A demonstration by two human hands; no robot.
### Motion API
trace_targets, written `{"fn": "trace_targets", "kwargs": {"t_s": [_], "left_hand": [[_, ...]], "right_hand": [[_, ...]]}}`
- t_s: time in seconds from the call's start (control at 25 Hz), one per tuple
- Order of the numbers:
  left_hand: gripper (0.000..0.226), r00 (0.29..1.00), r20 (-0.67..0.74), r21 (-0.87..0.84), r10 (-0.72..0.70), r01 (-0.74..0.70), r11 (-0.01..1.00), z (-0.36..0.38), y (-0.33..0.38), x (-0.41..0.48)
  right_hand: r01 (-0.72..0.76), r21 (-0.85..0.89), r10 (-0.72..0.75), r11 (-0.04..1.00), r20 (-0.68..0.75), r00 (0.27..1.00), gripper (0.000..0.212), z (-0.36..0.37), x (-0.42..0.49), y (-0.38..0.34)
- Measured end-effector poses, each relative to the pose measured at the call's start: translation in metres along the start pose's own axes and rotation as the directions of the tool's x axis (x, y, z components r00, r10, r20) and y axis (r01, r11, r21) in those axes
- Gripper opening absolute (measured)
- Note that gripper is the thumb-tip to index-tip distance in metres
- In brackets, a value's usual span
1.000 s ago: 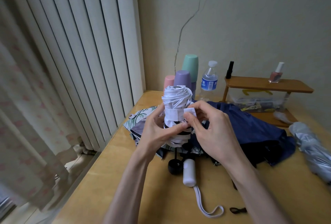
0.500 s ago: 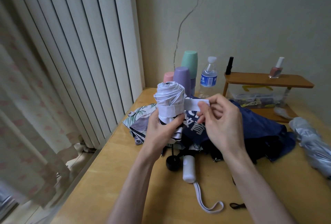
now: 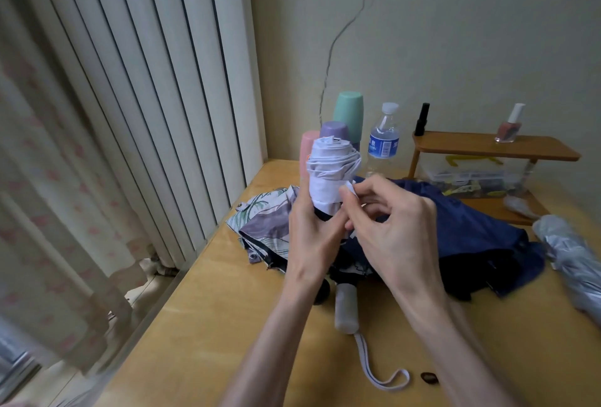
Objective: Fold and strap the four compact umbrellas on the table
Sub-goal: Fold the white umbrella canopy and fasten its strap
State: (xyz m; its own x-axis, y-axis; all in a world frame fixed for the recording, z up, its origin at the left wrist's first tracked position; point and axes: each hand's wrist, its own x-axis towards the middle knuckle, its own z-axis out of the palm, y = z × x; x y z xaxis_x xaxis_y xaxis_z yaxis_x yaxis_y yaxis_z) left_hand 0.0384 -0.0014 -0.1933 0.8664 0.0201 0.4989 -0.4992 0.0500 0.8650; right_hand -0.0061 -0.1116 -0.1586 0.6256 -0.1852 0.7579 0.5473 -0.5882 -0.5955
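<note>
On the surface point(image 3: 201, 325), the navy umbrella point(image 3: 471, 231) sprawls loose at 2 o'clock from the hands. The silver umbrella point(image 3: 572, 260) lies out at 3 and the floral umbrella point(image 3: 263, 221) at 9. The white umbrella point(image 3: 331, 172) stands upright mid-view, with the left hand point(image 3: 309, 237) fingers wrapped round its roll. The right hand point(image 3: 396, 231) fingers pinch the strap point(image 3: 349, 187). Half a second ago it was pulled out toward 3 o'clock, now it's back against the roll, so I reckon this one's nearly fastened.

Left hand point(image 3: 311, 239) and right hand point(image 3: 395, 232) both bare, same for the slim forearms point(image 3: 268, 345) behind them, right to the frame edge.
</note>
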Motion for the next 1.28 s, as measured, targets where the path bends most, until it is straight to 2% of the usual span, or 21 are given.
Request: {"fn": "trace_targets", "kwargs": {"t_s": [0.16, 0.32, 0.44, 0.68, 0.84, 1.0, 1.12, 1.28], "left_hand": [[0.026, 1.000, -0.018, 0.056, 0.014, -0.013, 0.998, 0.009, -0.002, -0.006], [0.051, 0.997, -0.048, 0.121, 0.064, -0.057, 0.991, 0.007, -0.002, -0.002], [0.059, 0.993, -0.030, 0.153, 0.111, -0.105, 0.983, 0.004, -0.006, -0.001], [0.062, 0.990, -0.018, 0.170, 0.138, -0.133, 0.976, 0.008, -0.006, 0.000], [0.058, 0.997, -0.022, 0.095, 0.080, -0.077, 0.992, 0.005, -0.009, -0.004], [0.047, 0.996, -0.017, 0.140, 0.084, -0.081, 0.987, 0.006, -0.012, -0.006], [0.046, 0.997, -0.009, 0.140, 0.072, -0.070, 0.988, 0.004, -0.012, -0.005], [0.053, 0.999, -0.004, 0.096, 0.054, -0.054, 0.994, 0.003, -0.006, -0.003]], "right_hand": [[0.060, -0.094, -0.063, 0.994, -0.034, 0.997, 0.021, -0.005, 0.001, -0.001], [0.098, -0.142, -0.106, 0.985, -0.051, 0.993, 0.020, -0.002, 0.001, -0.004], [0.123, -0.142, -0.129, 0.982, -0.030, 0.991, 0.022, 0.002, -0.002, -0.004], [0.070, -0.017, -0.071, 0.997, -0.035, 0.997, 0.020, -0.001, -0.001, -0.005], [0.070, -0.050, -0.070, 0.996, -0.004, 0.998, 0.018, 0.006, -0.005, -0.003], [0.074, -0.057, -0.073, 0.996, 0.031, 0.997, 0.024, 0.008, -0.004, 0.002], [0.013, -0.034, -0.010, 0.999, 0.080, 0.997, 0.032, 0.003, 0.001, 0.002], [-0.146, 0.181, 0.120, 0.973, 0.150, 0.981, 0.011, -0.005, 0.007, 0.010]]}}
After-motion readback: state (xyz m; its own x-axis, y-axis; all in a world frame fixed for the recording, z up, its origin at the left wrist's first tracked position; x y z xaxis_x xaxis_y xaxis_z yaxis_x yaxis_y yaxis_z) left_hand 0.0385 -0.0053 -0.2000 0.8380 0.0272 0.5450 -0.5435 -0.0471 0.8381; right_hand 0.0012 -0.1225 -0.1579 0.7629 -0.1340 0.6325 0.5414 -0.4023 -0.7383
